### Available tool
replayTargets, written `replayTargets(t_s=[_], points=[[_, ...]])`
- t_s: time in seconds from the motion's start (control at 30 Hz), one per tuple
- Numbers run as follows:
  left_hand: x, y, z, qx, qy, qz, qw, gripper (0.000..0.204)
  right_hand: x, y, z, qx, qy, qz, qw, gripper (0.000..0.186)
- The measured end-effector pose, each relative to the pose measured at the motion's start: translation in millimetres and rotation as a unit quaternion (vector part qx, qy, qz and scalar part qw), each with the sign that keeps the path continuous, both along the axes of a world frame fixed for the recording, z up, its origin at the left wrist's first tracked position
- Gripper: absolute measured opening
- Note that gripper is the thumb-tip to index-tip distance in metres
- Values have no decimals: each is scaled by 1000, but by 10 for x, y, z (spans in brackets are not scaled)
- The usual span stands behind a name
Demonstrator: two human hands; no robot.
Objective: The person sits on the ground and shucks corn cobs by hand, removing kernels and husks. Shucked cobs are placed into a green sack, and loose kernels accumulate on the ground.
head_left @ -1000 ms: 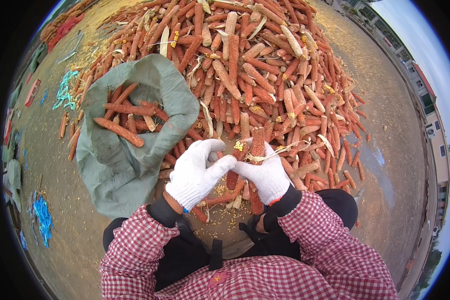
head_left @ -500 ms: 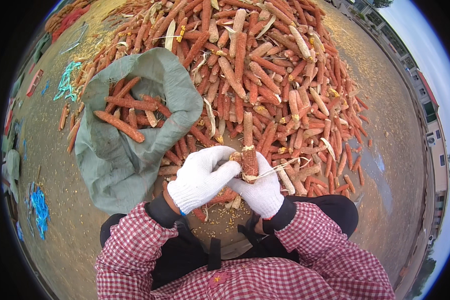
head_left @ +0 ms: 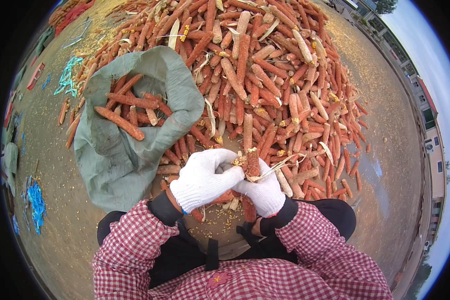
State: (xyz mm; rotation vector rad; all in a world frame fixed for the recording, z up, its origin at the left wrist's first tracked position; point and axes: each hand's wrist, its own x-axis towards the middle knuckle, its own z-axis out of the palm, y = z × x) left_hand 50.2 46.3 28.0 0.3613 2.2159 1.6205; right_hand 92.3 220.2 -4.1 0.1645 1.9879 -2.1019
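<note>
My right hand (head_left: 264, 195), in a white knit glove, is closed round a red corn cob (head_left: 253, 162) with dry husk strands (head_left: 282, 164) trailing to the right. Below the palm, a cob's lower end shows. My left hand (head_left: 205, 180), gloved alike, is closed, its thumb and fingers pinching a small corn piece with yellow kernels (head_left: 239, 161) close against the cob's left side. The fingertips partly hide this piece. Just left of the hands lies an open green woven sack (head_left: 115, 170) with several red cobs (head_left: 119, 123) in its mouth.
A large heap of red and tan cobs (head_left: 285, 90) rises ahead of me. Loose yellow kernels (head_left: 217, 217) dot the ground between my knees. Blue plastic twine (head_left: 36, 205) and turquoise netting (head_left: 67, 77) lie at the left. Buildings stand along the far right.
Both hands have shifted slightly right and down with the cob. Its lower end now shows under my right hand. More yellow kernels show at my left fingertips.
</note>
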Motion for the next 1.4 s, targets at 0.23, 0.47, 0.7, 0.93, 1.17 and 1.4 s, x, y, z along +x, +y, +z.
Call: replayTargets(t_s=[0.23,0.47,0.7,0.93,1.17,1.4], points=[[-11,-52,-103,-5,29,13,999,24,7,-12,125,43,-47,24,998,52],[-8,-45,-35,-54,69,-1,996,23,1,5,70,29,-23,24,999,49],[0,-61,-15,0,46,4,999,23,13,10,71,-63,-54,3,997,47],[25,-29,-37,-80,123,2,989,22,7,-11,107,136,2,49,989,49],[31,-24,-7,-28,74,-5,997,19,17,79,65,19,-44,35,998,48],[7,-81,-71,-33,118,-43,992,23,31,127,-29,4,-29,79,996,49]])
